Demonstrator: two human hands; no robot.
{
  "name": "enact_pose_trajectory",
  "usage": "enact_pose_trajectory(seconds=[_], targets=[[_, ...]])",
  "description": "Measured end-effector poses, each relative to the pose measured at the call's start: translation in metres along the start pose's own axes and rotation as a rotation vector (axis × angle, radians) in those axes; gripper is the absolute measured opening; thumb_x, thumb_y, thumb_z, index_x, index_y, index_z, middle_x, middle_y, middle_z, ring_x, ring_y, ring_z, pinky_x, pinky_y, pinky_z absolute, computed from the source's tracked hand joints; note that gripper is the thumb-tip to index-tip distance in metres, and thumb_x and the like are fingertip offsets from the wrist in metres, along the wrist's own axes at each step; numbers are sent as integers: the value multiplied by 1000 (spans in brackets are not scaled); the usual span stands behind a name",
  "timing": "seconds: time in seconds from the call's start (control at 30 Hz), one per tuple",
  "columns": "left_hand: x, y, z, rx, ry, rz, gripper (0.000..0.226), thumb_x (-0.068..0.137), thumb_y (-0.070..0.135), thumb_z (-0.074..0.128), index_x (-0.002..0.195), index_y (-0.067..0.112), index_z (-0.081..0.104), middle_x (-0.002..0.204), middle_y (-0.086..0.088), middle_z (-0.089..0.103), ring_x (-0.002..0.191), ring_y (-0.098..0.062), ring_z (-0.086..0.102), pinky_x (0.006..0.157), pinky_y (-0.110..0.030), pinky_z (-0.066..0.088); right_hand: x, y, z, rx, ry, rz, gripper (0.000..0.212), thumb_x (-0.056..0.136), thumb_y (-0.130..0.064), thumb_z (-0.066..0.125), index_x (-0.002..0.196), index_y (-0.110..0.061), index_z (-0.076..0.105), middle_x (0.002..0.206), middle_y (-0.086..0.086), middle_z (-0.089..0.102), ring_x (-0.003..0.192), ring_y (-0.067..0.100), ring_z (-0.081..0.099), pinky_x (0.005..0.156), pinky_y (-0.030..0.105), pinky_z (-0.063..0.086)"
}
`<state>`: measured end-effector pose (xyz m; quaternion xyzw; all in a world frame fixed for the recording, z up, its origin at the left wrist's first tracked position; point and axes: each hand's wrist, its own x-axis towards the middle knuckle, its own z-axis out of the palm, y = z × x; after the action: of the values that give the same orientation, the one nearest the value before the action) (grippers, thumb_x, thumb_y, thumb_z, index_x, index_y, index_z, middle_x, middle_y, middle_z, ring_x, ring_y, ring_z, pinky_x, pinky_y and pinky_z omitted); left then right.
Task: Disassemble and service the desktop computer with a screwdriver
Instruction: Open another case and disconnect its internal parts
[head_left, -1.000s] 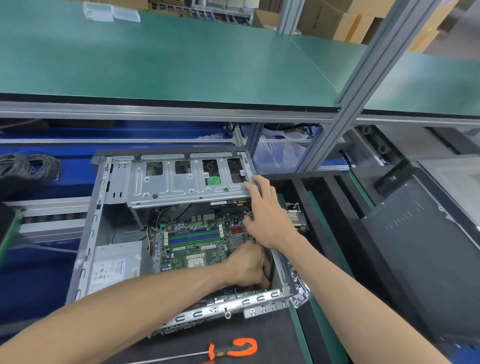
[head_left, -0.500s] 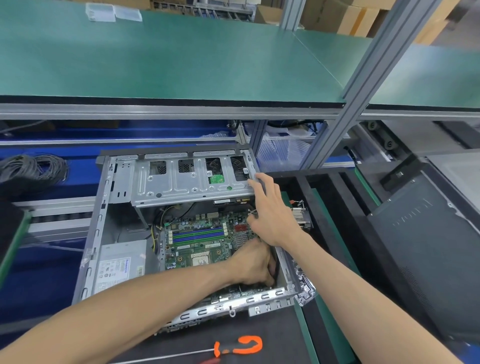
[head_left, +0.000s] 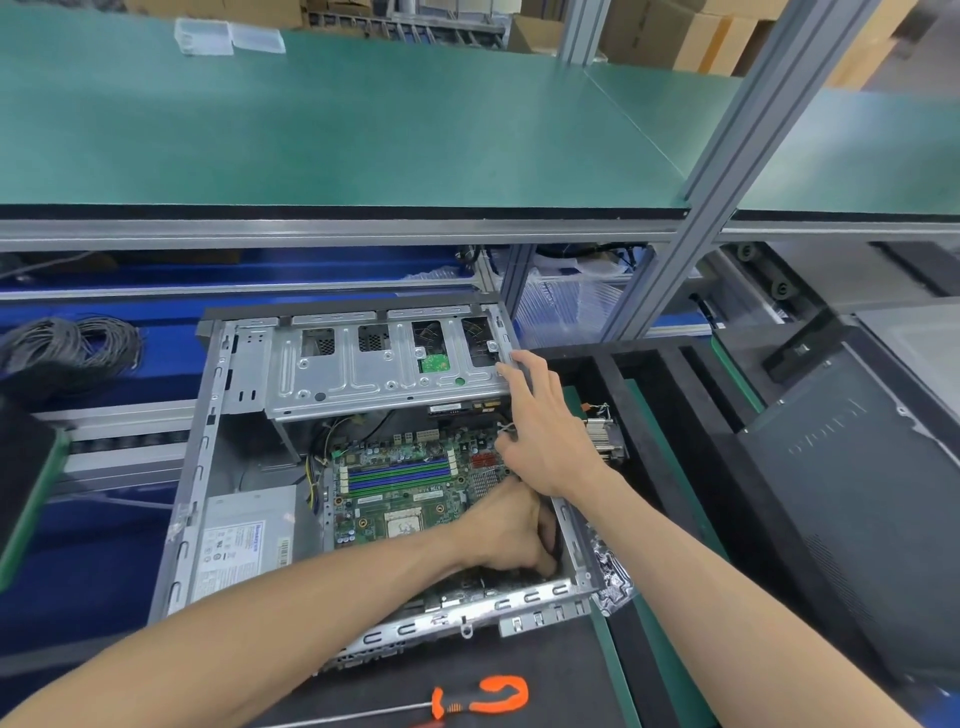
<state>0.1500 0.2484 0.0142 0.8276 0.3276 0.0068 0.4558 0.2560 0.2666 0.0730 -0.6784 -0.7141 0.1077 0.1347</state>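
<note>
The open grey sheet-metal desktop computer case (head_left: 218, 447) is lying on its side on the dark desk (head_left: 519, 670), exposing a green motherboard (head_left: 400, 483) with blue and green memory slots. The left hand (head_left: 511, 530) is reaching into the case's near right corner, fingers curled; whether they are gripping anything I cannot tell. The right hand (head_left: 545, 431) is resting spread against the stamped silver drive cage (head_left: 374, 374). An orange-handled screwdriver (head_left: 467, 701) is lying in front of the case.

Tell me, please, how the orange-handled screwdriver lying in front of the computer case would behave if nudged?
The orange-handled screwdriver has a long thin round shaft, so it may roll. Its curved handle would probably stop that quickly. The dark mat under it looks grippy, so sliding seems unlikely.
</note>
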Motion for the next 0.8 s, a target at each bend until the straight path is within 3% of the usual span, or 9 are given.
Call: enact_pose_trajectory(seconds=[0.1,0.2,0.23,0.37,0.47,0.57,0.7,0.8], targets=[[-3,1,-9,25,-44,-21,28,63,14,85,59,19,58,47,15,56,46,4,54,40,-14,40,0,0,0,-2,-4,0,72,82,-14,65,143,-23,28,157,-6,8,136,20,24,64,40,56],[-9,-3,-23,36,-126,-37,9,68,7,72,67,14,67,65,0,69,61,-12,64,55,-33,59,0,0,0,6,4,-5,68,85,-15,63,143,-23,29,157,-6,8,136,21,24,66,44,57],[-12,-5,-28,36,-147,-38,12,69,3,64,65,14,67,70,-5,70,63,-16,65,58,-36,60,0,1,1,15,10,-7,65,88,-17,62,143,-23,29,157,-7,9,136,21,24,69,46,57],[-28,-15,-48,-59,-152,-72,32,66,-7,44,61,21,60,67,1,71,75,-14,70,76,-38,61,0,5,3,81,40,-18,49,98,-27,54,142,-23,32,155,-10,11,137,19,23,77,49,55],[-41,-18,-64,-134,-143,-121,27,66,-6,41,62,17,54,61,2,65,61,-11,62,62,-29,52,1,7,4,111,53,-26,41,102,-29,46,141,-23,34,154,-12,13,137,19,23,77,49,54],[-54,-25,-81,-61,-111,-131,10,78,12,54,71,18,59,64,5,63,55,-2,52,60,-25,41,1,8,5,103,59,-36,39,103,-27,44,141,-23,34,154,-11,13,136,20,24,76,47,54],[-64,-38,-99,140,-13,-116,43,99,59,43,66,33,52,57,15,55,49,3,45,65,-29,36,0,7,4,95,55,-41,38,102,-19,43,140,-22,36,155,-7,14,134,22,25,75,48,55],[-67,-46,-118,500,-3,-137,44,102,58,38,76,30,59,67,11,60,63,-6,54,84,-35,39,0,7,3,96,51,-38,41,101,-13,43,140,-21,36,155,-6,15,133,23,26,76,49,55]])
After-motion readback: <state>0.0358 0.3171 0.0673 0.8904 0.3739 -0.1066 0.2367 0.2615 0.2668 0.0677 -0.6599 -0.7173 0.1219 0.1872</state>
